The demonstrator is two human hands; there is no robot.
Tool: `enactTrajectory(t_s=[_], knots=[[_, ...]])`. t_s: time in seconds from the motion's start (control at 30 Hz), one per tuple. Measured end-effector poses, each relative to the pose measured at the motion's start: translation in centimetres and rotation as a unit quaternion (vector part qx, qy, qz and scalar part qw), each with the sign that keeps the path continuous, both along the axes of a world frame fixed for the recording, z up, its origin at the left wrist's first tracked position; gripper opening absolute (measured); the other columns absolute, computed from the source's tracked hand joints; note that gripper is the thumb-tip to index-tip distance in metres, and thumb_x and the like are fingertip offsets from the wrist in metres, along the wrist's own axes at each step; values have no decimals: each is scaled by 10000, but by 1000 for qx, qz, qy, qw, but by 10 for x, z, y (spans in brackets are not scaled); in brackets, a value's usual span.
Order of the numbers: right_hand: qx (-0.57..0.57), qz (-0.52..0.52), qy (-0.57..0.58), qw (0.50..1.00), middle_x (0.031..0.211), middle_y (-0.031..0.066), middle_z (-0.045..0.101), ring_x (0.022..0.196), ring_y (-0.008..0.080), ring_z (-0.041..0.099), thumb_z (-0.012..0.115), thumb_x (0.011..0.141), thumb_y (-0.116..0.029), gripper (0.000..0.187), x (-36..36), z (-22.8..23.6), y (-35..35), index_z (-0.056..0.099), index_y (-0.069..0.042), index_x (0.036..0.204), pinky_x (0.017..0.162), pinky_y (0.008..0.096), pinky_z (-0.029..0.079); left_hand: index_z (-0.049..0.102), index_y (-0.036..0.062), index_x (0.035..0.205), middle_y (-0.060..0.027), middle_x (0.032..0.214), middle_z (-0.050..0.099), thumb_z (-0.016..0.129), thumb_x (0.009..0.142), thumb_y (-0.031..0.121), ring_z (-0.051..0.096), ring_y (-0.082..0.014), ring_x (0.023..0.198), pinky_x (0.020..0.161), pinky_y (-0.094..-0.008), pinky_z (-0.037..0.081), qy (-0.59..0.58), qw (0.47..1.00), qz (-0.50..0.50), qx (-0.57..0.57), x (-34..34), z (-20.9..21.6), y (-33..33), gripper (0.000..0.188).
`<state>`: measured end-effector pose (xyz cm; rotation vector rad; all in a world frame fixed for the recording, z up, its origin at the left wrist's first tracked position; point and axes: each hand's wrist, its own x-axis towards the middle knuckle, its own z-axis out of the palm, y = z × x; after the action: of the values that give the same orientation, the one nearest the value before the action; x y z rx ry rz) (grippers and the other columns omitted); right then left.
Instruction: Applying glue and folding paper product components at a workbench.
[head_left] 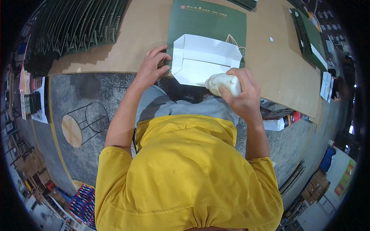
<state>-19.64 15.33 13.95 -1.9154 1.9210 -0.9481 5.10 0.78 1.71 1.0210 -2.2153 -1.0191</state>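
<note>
In front of me on the table lies a green paper bag (208,25), its near end folded out into a white flap (208,52) with slanted corners. A pale cord handle (233,39) shows by the flap's right side. My right hand (246,90) grips a white squeeze bottle (225,84), tilted so that its nozzle points left at the flap's near edge. Whether the nozzle touches the paper I cannot tell. My left hand (153,66) rests at the bag's left edge, fingers apart, holding nothing.
Many folded green bags (79,25) stand packed at the table's far left. More green bags (308,38) lie on the right. A round-topped stool (72,131) lies on the floor at left. Under the table's right side are some packages (281,122). The table (277,73) is brown.
</note>
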Motion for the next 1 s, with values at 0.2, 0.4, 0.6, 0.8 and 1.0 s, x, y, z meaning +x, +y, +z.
enactTrajectory(t_s=[0.2, 0.4, 0.6, 0.8, 1.0], knots=[[10, -40, 5, 999, 880, 116, 578, 775, 279, 598, 747, 623, -29, 375, -20, 3, 15, 585, -41, 961, 679, 347, 488, 600, 85, 1009, -125, 1323, 467, 670, 717, 97, 375, -322, 1244, 1033, -404, 331, -1, 1000, -9, -13, 1, -1, -1, 300], [13, -70, 30, 997, 865, 114, 576, 771, 277, 596, 745, 633, -56, 361, -39, 3, 27, 587, -39, 957, 680, 350, 480, 601, 98, 1010, -99, 1349, 453, 664, 727, 96, 361, -321, 1253, 1045, -395, 319, -17, 1000, 1, 1, 2, 0, -2, 289], [28, -108, 41, 993, 866, 112, 580, 771, 272, 601, 751, 633, -64, 359, -50, 6, 40, 588, -38, 952, 681, 345, 483, 603, 100, 1010, -99, 1351, 452, 663, 726, 106, 364, -314, 1249, 1045, -395, 317, -33, 999, -2, -8, 1, 0, -4, 291], [18, -148, 37, 988, 888, 105, 580, 791, 271, 605, 754, 641, -91, 375, -62, 8, 53, 591, -60, 978, 693, 341, 490, 599, 92, 1010, -97, 1353, 451, 662, 724, 106, 370, -309, 1242, 1043, -399, 317, -26, 1000, 1, 5, 1, 2, -2, 293], [-25, -196, 61, 978, 892, 106, 576, 793, 266, 602, 749, 645, -87, 377, -66, 10, 51, 588, -57, 984, 694, 338, 489, 596, 89, 1006, -92, 1349, 454, 658, 727, 97, 372, -309, 1238, 1041, -398, 319, -25, 1000, 0, -3, 1, 2, -2, 286]])
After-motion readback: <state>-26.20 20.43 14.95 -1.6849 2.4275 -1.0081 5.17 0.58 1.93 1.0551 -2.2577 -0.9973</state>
